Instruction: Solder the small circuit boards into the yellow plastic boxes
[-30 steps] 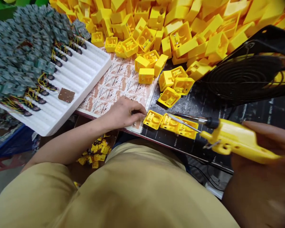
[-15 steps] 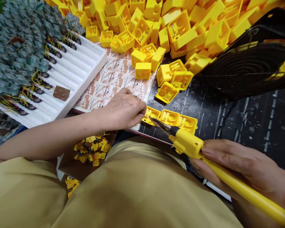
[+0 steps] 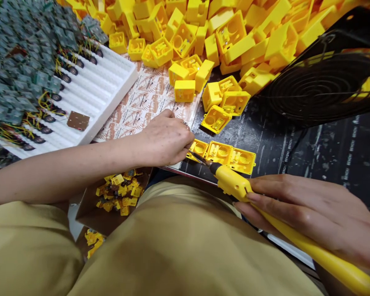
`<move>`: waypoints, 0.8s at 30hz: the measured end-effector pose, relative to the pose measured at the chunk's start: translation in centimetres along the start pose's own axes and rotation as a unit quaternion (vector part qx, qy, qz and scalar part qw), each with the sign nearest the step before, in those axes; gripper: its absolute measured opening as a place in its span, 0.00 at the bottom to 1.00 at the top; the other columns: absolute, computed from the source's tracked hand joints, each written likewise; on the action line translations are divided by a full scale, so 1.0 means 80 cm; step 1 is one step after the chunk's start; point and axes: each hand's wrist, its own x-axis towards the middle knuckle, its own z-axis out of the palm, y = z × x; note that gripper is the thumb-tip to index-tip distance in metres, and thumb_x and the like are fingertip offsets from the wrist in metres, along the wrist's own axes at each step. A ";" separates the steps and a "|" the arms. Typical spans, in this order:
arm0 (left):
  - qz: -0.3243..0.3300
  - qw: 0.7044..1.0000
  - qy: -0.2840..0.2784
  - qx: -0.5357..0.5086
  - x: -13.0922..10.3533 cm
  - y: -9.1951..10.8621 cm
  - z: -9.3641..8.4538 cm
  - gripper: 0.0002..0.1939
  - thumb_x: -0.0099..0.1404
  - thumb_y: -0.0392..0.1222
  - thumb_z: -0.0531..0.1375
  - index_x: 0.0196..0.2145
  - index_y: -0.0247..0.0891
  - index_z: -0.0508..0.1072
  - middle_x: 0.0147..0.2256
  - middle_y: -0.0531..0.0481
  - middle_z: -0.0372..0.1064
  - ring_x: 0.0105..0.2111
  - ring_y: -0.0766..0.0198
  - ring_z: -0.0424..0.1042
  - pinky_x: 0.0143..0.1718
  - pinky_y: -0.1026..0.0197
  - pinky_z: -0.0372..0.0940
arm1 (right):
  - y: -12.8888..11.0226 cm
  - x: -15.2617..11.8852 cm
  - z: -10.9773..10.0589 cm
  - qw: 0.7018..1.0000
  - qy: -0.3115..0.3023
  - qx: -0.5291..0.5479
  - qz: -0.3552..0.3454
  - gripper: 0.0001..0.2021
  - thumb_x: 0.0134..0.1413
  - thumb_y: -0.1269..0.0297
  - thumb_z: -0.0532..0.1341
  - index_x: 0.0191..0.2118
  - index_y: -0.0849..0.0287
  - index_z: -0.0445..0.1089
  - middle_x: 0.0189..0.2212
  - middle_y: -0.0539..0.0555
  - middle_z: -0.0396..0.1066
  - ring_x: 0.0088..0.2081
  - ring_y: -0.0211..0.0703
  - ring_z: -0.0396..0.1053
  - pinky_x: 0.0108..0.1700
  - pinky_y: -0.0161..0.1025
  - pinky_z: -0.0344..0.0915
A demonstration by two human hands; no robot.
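Note:
My right hand [image 3: 305,213] is wrapped round a yellow handheld tool [image 3: 234,181] with a dark collar and a thin metal tip. That tip points into the leftmost of three yellow casings in a row at the table's front edge, the others being a middle casing [image 3: 219,153] and a right casing [image 3: 243,160]. Beside the leftmost casing [image 3: 200,147] is my left hand [image 3: 169,137], its fingers closed and bent down. It partly covers that casing, and what its fingertips pinch is hidden.
Yellow casings [image 3: 185,91] lie loose and heaped across the back. A white foam tray [image 3: 111,94] with wired circuit boards [image 3: 21,74] stands at left. At right is a black fan [image 3: 320,86]. A box of small yellow parts [image 3: 120,193] sits below the table edge.
My right hand and the tool have moved left, bringing the tip closer to my left fingers. My left hand has shifted slightly right, still closed.

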 end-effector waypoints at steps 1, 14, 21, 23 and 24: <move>0.005 1.000 0.005 0.002 0.000 0.000 0.000 0.08 0.59 0.39 0.56 0.24 0.39 0.73 0.26 0.51 0.72 0.29 0.63 0.68 0.41 0.56 0.60 | 0.002 -0.002 -0.003 1.000 -0.005 -0.006 0.005 0.08 0.55 0.66 0.67 0.39 0.58 0.68 0.31 0.50 0.75 0.32 0.34 0.74 0.34 0.31 0.72; 0.006 1.000 0.022 -0.015 -0.001 -0.001 0.001 0.09 0.59 0.39 0.58 0.22 0.39 0.72 0.28 0.49 0.71 0.37 0.58 0.67 0.44 0.53 0.61 | -0.003 -0.006 0.007 0.997 0.010 -0.006 0.074 0.11 0.65 0.60 0.58 0.31 0.55 0.69 0.25 0.50 0.72 0.28 0.31 0.72 0.32 0.30 0.70; 0.004 1.000 0.006 -0.003 -0.002 0.001 0.000 0.08 0.59 0.40 0.57 0.25 0.38 0.74 0.30 0.48 0.72 0.36 0.58 0.67 0.43 0.54 0.61 | -0.005 0.001 0.010 0.998 0.001 -0.017 0.062 0.11 0.64 0.61 0.58 0.30 0.56 0.69 0.25 0.51 0.72 0.28 0.31 0.71 0.31 0.29 0.69; 0.007 1.000 0.011 -0.003 -0.001 0.001 0.000 0.08 0.59 0.40 0.57 0.26 0.38 0.74 0.30 0.48 0.72 0.37 0.57 0.67 0.44 0.53 0.61 | -0.007 0.003 0.008 0.998 -0.021 -0.011 0.065 0.11 0.64 0.62 0.59 0.29 0.57 0.70 0.26 0.51 0.73 0.29 0.31 0.72 0.32 0.29 0.69; 0.009 1.000 0.012 -0.002 -0.001 0.001 0.001 0.08 0.59 0.40 0.57 0.26 0.37 0.74 0.30 0.48 0.72 0.37 0.57 0.67 0.44 0.53 0.61 | -0.008 0.003 0.006 0.997 -0.027 -0.007 0.074 0.11 0.64 0.62 0.59 0.30 0.57 0.70 0.26 0.51 0.73 0.29 0.31 0.72 0.33 0.29 0.70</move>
